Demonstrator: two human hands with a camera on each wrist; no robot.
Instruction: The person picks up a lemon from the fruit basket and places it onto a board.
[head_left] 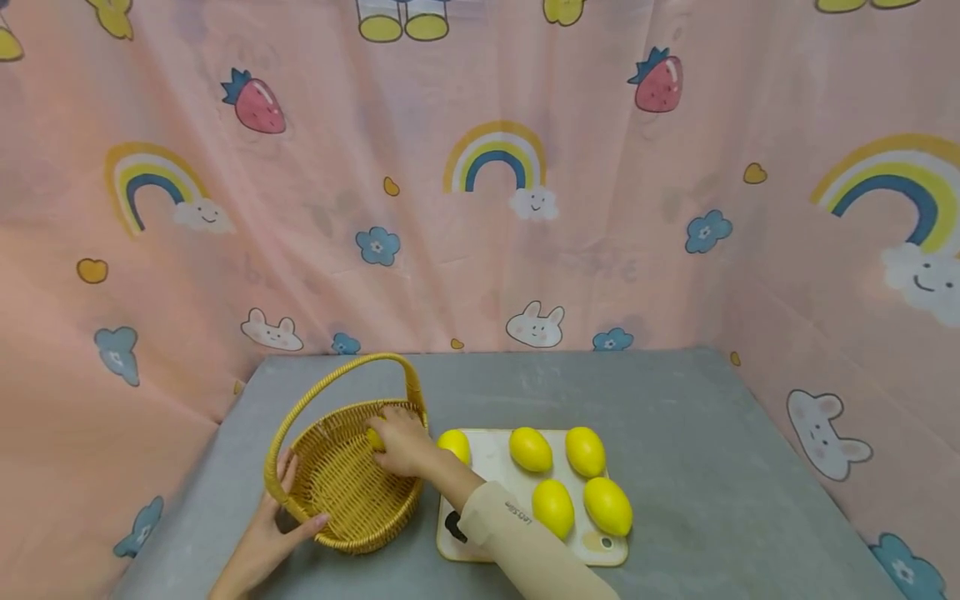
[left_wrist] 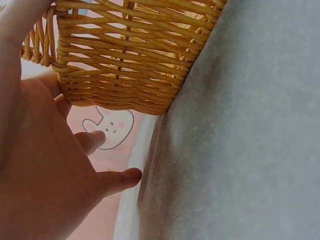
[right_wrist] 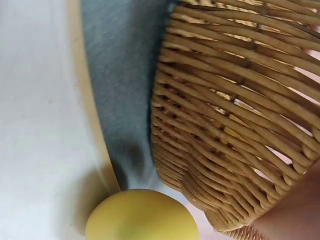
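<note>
A round yellow-brown wicker basket (head_left: 384, 533) with a tall arched handle stands on the grey table. My left hand (head_left: 264, 532) holds its left side, thumb over the rim and fingers along the outside. The left wrist view shows that hand (left_wrist: 50, 165) beside the woven wall (left_wrist: 125, 65), some fingers spread apart. Inside the basket, near its right wall, my right hand (head_left: 405, 446) grips a yellow lemon (head_left: 376, 439), partly covered by the fingers. Its forearm crosses over a white cutting board (head_left: 491, 450) with several lemons (head_left: 531, 450) on it.
One lemon (head_left: 454, 446) lies at the board's left edge, close to the basket; the right wrist view shows a lemon (right_wrist: 142, 217) there too. A grey table (head_left: 697, 492) extends right of the board. A pink printed curtain (head_left: 585, 275) hangs behind and at both sides.
</note>
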